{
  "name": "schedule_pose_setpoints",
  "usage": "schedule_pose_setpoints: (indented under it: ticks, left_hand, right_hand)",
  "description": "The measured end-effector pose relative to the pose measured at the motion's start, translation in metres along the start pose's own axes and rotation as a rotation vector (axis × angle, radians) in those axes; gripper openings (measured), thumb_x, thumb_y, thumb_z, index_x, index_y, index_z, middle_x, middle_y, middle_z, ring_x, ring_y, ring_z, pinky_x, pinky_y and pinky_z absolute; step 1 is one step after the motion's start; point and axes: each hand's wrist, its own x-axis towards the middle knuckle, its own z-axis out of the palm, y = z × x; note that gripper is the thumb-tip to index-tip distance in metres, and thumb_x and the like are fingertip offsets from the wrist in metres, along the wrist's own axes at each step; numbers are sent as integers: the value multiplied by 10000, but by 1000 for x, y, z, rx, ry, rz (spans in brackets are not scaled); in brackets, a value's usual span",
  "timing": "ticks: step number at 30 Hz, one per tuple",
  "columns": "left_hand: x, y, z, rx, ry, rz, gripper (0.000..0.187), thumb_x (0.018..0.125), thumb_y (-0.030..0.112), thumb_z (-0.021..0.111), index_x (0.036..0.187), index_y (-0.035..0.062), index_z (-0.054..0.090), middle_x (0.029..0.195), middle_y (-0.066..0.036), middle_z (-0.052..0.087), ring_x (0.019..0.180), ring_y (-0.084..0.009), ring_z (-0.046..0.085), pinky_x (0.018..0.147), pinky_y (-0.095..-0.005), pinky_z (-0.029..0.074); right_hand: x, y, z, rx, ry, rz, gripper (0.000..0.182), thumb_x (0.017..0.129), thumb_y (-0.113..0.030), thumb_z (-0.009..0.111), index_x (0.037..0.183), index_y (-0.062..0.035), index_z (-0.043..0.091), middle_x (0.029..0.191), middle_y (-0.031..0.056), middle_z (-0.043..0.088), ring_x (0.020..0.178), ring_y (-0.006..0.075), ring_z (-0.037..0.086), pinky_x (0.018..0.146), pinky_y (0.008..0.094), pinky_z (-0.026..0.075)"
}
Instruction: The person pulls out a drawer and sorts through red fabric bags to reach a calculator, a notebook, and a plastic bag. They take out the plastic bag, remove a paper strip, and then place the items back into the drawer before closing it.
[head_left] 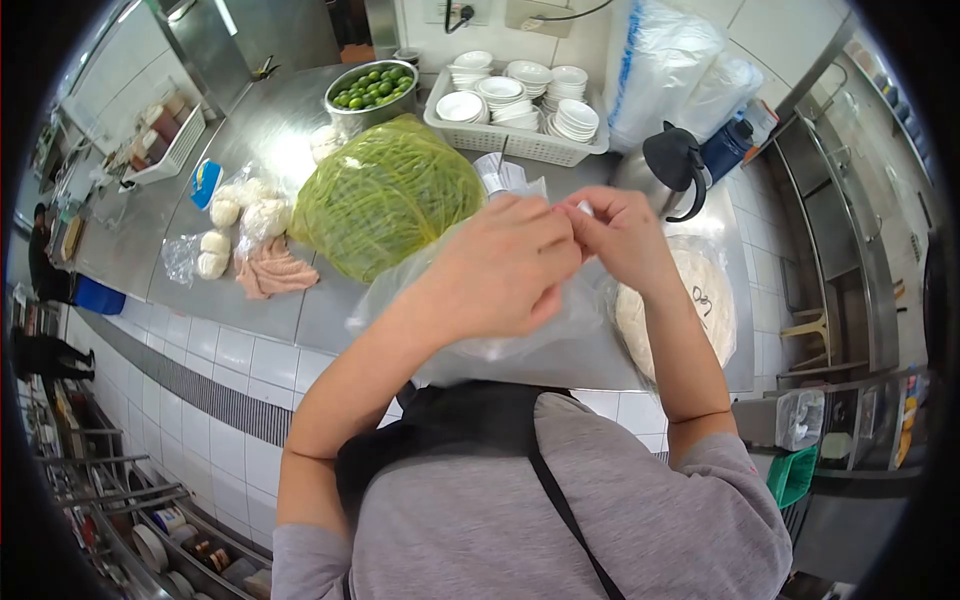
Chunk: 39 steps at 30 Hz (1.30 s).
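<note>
Bowl of limes [372, 90] behind bagged greens [385, 195]; basket of dishes [520, 140] to its right.

Commercial kitchen, prep station. Long stainless-steel counter [250, 130] runs along white-tiled wall. On counter: round metal bowl of green limes [371, 92] at back, white plastic basket of stacked white saucers [515, 110] just right of bowl, large clear bag of green beans [385, 195] in front of bowl, bagged white dough balls [240, 215] left of beans. Black thermos jug [675, 165] right of basket.

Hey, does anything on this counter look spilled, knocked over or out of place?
Nothing stands out. The bowl of limes and the bowl basket sit upright; both hands pinch a clear plastic bag.
</note>
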Motion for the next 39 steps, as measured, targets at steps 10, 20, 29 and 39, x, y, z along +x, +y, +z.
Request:
schedule_pose_setpoints:
  ticks: [10,20,29,39]
  left_hand:
    - [-25,-6,-29,62,81,-221,81,678,55,582,756,65,564,838,-69,542,745,-241,521,674,-340,435]
    - [-29,6,-25,-869,409,-607,155,804,95,561,949,46,533,1092,-131,502,769,-182,528,699,-290,433]
    - [-120,91,-11,-608,433,-759,345,845,176,549,1126,2,450,948,-59,550,778,-82,500,675,-224,418]
    - [-218,165,-34,-920,560,-996,389,793,63,593,1147,50,434,831,-22,520,624,-55,498,524,-181,412]
  right_hand:
    - [-12,-11,-33,-94,-11,-407,300,871,-263,482,970,-9,607,1031,130,603,861,159,549,756,250,416]
    - [-27,39,41,449,36,39,610,677,-107,702,1222,-79,429,1124,101,536,953,155,543,797,263,420]
    - [-109,19,143,-555,318,-581,290,616,-42,672,888,-35,572,923,140,556,787,285,565,643,320,465]
    - [-234,-31,197,-129,-140,-224,667,645,-224,750,1227,-78,459,1085,157,536,994,262,531,839,328,422]
